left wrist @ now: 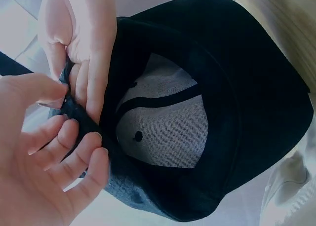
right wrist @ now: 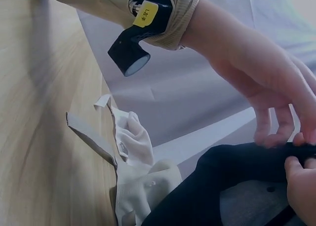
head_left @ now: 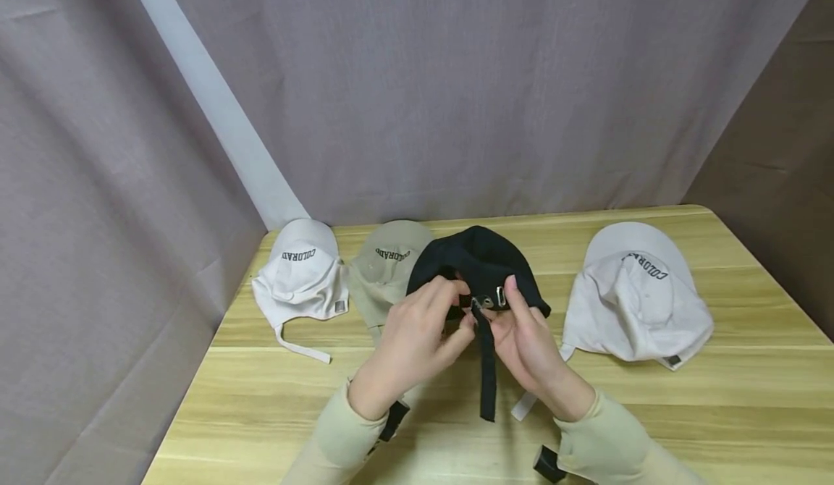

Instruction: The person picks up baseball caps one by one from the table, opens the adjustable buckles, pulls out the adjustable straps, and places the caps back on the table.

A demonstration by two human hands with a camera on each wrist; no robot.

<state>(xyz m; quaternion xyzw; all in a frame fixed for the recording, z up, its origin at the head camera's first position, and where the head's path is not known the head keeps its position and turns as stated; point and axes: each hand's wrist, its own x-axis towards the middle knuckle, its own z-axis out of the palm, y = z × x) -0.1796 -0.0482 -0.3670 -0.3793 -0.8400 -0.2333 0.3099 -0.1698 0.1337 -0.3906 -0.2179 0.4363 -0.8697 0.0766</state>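
Observation:
A black cap [head_left: 478,257] is held up above the table, its back edge toward me. Its loose black strap [head_left: 486,376] hangs down between my hands. My left hand [head_left: 420,333] pinches the strap at the back edge with thumb and index finger, beside a small metal piece [left wrist: 52,103]. My right hand [head_left: 531,344] grips the band, thumb outside near a metal buckle [head_left: 500,296], fingers inside the cap. In the left wrist view the cap's pale lining and brim show. The right wrist view cuts off most of my right hand.
On the wooden table [head_left: 260,405], a white cap [head_left: 302,271] lies at far left. A khaki cap [head_left: 384,268] is partly behind the black one. Another pale cap [head_left: 635,304] lies at right. Grey curtain [head_left: 456,94] stands behind. Each wrist carries a black camera.

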